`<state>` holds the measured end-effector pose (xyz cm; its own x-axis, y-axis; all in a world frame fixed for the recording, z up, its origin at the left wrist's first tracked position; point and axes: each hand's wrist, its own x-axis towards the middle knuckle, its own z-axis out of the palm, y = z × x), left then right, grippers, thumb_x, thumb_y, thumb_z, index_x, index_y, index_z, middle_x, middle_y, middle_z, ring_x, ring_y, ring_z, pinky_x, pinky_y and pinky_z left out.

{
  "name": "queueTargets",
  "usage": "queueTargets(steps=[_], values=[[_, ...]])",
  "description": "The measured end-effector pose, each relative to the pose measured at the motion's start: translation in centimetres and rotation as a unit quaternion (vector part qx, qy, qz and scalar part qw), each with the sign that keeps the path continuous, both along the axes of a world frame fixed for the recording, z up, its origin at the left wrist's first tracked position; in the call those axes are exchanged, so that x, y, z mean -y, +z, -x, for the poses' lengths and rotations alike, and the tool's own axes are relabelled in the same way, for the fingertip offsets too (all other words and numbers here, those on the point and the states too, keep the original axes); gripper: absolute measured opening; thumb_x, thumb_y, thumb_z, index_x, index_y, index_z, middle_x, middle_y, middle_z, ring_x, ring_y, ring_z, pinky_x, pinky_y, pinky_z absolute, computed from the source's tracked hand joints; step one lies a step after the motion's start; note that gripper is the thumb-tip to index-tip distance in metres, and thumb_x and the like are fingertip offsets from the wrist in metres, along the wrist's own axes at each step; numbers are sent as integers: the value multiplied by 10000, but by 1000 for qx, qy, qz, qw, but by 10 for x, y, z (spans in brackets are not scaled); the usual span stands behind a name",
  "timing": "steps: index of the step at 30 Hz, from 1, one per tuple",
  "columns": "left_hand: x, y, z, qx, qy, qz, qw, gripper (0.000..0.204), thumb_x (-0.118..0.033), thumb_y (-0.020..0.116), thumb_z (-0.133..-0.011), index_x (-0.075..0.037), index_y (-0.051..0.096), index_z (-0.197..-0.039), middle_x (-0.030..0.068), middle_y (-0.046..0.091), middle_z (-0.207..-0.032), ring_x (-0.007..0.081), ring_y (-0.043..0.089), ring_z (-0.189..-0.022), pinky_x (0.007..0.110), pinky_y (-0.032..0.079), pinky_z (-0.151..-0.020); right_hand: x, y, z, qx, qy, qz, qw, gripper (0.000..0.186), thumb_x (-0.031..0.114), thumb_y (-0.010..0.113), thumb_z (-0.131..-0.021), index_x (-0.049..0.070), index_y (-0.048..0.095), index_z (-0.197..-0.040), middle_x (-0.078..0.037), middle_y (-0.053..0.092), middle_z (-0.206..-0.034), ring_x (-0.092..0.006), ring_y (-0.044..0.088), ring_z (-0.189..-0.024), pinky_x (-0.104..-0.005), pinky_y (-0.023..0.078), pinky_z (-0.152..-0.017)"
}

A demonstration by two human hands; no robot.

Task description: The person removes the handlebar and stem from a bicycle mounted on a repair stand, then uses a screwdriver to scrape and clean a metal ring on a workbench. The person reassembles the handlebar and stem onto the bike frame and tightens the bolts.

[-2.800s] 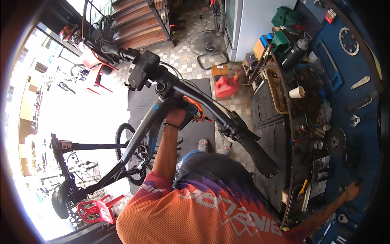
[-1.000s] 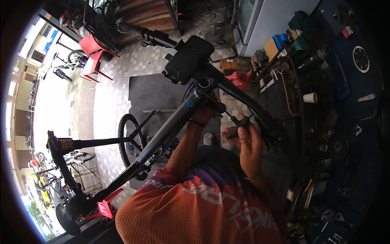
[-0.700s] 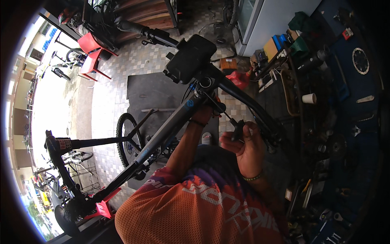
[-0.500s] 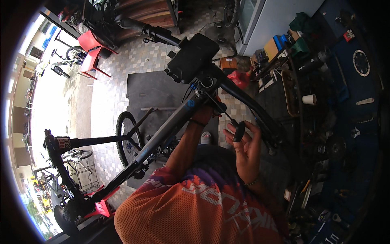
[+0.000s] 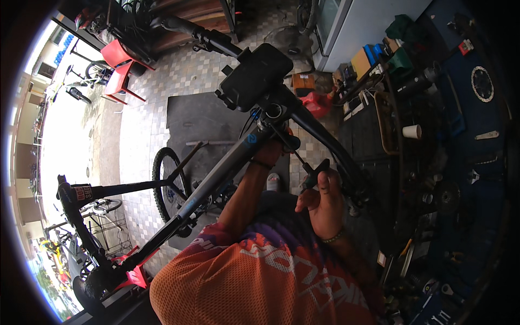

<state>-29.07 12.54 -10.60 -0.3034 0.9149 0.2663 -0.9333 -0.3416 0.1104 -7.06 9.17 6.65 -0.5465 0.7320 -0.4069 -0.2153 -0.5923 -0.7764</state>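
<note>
The right hand (image 5: 320, 201) is clamped on a black T-handle hex key (image 5: 303, 165) seated at the grey bicycle's stem (image 5: 273, 114); the left hand (image 5: 273, 149) grips the frame below. The bolt work looks unfinished.

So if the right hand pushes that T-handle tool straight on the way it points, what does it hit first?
Likely the stem at the handlebar's middle: the right hand aims the T-handle tool up-left toward it, beside the left hand. Depth is unclear.

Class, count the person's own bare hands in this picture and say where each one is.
2. The left hand grips the dark bicycle frame just below the black handlebar stem. The right hand holds a thin black T-handle wrench angled up toward that stem.
</note>
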Motion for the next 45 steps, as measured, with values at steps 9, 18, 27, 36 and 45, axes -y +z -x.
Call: queueTargets(steps=[9,18,27,36,45], values=[[1,-2,1,57,-49,-75,994,438,-257,631,-1062,-25,619,-1434,190,661,-1446,350,625,-1356,516,452,-1247,6,-1,7,12,-41,-108,993,360,311,560,-1141,19,452,-1322,-181,703,-976,-288,766,-670,-355,678,-609],[0,-27,4,26,12,-41,999,403,-201,628,-1053,-25,623,-1415,188,675,-1416,341,651,-1314,504,496,-1197,-6,-20,-6,159,49,-543,823,592,12,501,-1103,-85,205,-1606,-282,734,-1191,-315,772,-1097,-360,638,-893],[3,-5,-6,94,86,123,984,458,-426,490,-1127,-41,711,-1238,154,770,-1177,310,722,-1077,502,552,-1033,-18,23,0,156,80,-165,970,643,525,445,-1146,-56,702,-1042,-78,628,-594,-199,664,-520,-308,568,-560],[0,-27,-1,99,66,38,992,436,-310,653,-1040,-36,638,-1380,157,693,-1382,321,666,-1281,500,519,-1150,-42,19,-6,-135,175,264,939,739,607,335,-1151,-1,736,-1026,36,412,-451,-192,531,-373,-321,459,-441],[-6,-28,1,50,131,93,986,393,-297,623,-1053,-35,643,-1345,144,715,-1313,318,681,-1233,505,532,-1116,-37,13,1,6,75,112,991,575,560,479,-1132,12,651,-1153,-17,536,-573,-179,623,-502,-325,528,-493]])
